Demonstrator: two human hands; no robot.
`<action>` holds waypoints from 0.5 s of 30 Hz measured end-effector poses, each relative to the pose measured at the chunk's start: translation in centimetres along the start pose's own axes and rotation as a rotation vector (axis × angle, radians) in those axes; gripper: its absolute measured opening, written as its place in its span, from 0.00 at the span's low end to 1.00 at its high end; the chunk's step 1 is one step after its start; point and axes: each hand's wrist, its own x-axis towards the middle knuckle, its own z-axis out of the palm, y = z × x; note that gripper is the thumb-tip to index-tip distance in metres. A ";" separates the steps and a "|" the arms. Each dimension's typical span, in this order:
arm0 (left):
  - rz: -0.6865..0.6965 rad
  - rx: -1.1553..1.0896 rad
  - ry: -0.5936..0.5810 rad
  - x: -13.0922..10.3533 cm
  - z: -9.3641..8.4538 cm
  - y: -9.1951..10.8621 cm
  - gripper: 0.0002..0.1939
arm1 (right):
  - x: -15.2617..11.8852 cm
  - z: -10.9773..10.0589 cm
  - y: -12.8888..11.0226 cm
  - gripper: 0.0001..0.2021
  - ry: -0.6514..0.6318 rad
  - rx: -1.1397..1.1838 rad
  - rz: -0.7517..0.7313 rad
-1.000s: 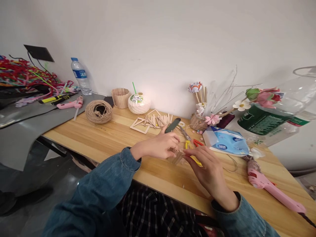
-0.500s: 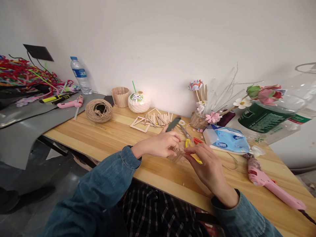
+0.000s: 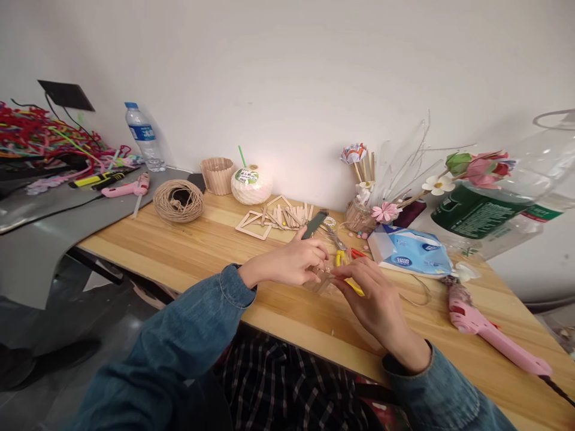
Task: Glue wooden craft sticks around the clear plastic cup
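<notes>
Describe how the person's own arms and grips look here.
Both arms wear long blue denim sleeves, the left sleeve and the right sleeve, each ending in a cuff. The left grip and right grip are ungloved hands. No cables or printed markings show on the sleeves.

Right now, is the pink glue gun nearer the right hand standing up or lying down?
Lying down: the glue gun rests lengthwise on the wooden tabletop, with a cord running from its handle.

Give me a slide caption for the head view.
Left hand and right hand hold a small wooden piece over a table bearing twine and a tissue pack.
</notes>
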 end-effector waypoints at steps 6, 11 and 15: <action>0.003 0.056 0.001 0.0 0.0 0.1 0.07 | 0.0 0.0 0.2 0.03 -0.012 0.012 -0.002; -0.001 0.089 0.004 0.1 0.0 0.1 0.05 | 0.1 0.0 0.2 0.02 -0.033 0.017 0.005; -0.010 0.090 -0.026 0.2 -0.3 0.2 0.05 | 0.3 -0.3 0.4 0.04 -0.094 0.017 0.021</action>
